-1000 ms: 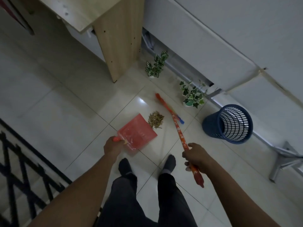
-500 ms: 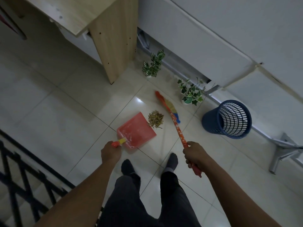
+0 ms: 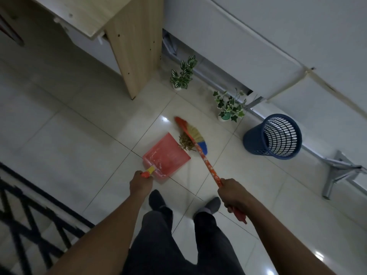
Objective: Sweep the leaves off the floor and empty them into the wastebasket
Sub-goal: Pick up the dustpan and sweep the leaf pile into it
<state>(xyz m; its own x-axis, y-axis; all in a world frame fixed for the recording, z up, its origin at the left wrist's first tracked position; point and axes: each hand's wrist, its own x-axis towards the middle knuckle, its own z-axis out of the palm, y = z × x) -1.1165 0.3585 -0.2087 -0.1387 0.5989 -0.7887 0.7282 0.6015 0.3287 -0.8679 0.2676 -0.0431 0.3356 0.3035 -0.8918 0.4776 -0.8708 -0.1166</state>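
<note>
A small pile of dry brown leaves (image 3: 186, 144) lies on the tiled floor at the far right edge of a red dustpan (image 3: 166, 155). My left hand (image 3: 140, 183) grips the dustpan's orange handle and holds the pan flat on the floor. My right hand (image 3: 234, 194) grips the red patterned handle of a broom (image 3: 210, 171). Its straw and blue bristles (image 3: 195, 135) touch the leaves from the right. A blue mesh wastebasket (image 3: 273, 135) stands on the floor to the right.
Two small potted plants (image 3: 181, 73) (image 3: 229, 106) stand along the white wall. A wooden desk leg (image 3: 135, 48) rises at the back. A black railing (image 3: 29, 221) runs along the left. A metal stand foot (image 3: 339, 171) sits right of the basket. My feet (image 3: 156, 198) are just behind the dustpan.
The broom head has swung left across the floor and now touches the leaf pile, pressing it against the dustpan's edge. My left hand keeps the dustpan in place.
</note>
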